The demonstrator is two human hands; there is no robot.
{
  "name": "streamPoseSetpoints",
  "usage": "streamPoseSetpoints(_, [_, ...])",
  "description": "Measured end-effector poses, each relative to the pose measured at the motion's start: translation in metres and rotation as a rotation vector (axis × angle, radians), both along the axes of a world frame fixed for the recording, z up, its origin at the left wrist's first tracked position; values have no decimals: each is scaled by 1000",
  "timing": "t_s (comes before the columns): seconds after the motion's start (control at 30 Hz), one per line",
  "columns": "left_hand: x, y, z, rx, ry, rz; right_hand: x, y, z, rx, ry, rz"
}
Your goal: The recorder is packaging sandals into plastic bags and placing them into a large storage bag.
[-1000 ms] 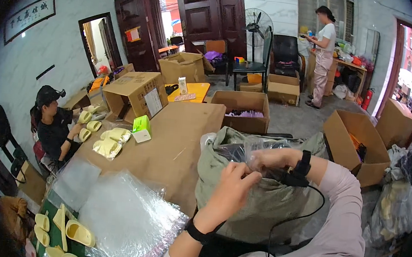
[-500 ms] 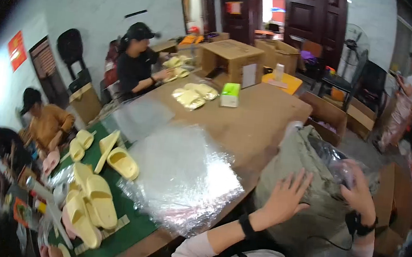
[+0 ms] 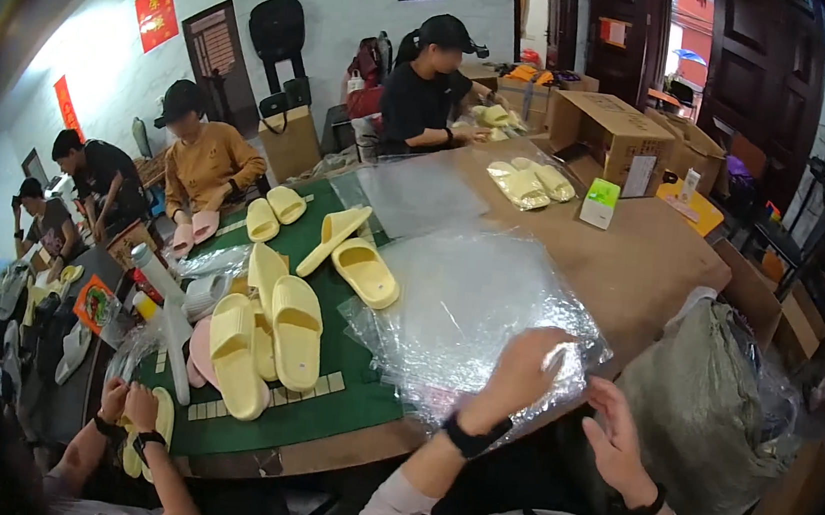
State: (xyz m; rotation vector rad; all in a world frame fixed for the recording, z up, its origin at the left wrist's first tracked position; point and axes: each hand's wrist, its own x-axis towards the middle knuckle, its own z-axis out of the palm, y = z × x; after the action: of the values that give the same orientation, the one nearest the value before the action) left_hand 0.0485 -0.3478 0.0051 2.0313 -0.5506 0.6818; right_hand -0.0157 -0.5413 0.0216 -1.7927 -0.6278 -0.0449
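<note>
Over the right part of a stack of clear plastic bags [image 3: 473, 299] is my left hand [image 3: 513, 374]. Its fingers are bent and partly smeared, so whether they pinch the plastic is unclear. My right hand [image 3: 618, 438] is beside the table's edge, thumb and fingers apart, with nothing in it. To its right stands a grey-green woven sack [image 3: 700, 388] with clear plastic showing at its mouth. Left of the bags, several pale yellow slippers [image 3: 296, 331] lie on a green mat [image 3: 336, 415], some stacked on each other. Pink slippers show partly beneath them.
Another person's hands [image 3: 131, 404] are at the lower left over yellow slippers. Across the table, a person in black [image 3: 418, 107] and one in orange [image 3: 211, 161] work. Bagged slippers [image 3: 531, 183], a green-and-white box [image 3: 599, 203] and a cardboard carton [image 3: 612, 128] stand at the far side.
Both my hands have left the woven sack and moved left, the left one to the plastic bags. The view has turned left, showing more people and the hands at the lower left.
</note>
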Motion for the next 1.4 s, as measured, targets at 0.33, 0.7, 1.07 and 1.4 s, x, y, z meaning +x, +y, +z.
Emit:
streamPoseSetpoints(0.33, [-84,248,-52,269,447,1604,89,79,-84,-478,-306,-21])
streamPoseSetpoints(0.7, [-96,326,-51,251,722,1354,74,118,-115,-743,-238,270])
streamPoseSetpoints(1.07, [-103,338,-57,202,551,1423,65,122,-117,-647,-352,293])
streamPoseSetpoints(1.4, [-103,226,-9,-98,212,1000,78,120,-140,-643,-355,313])
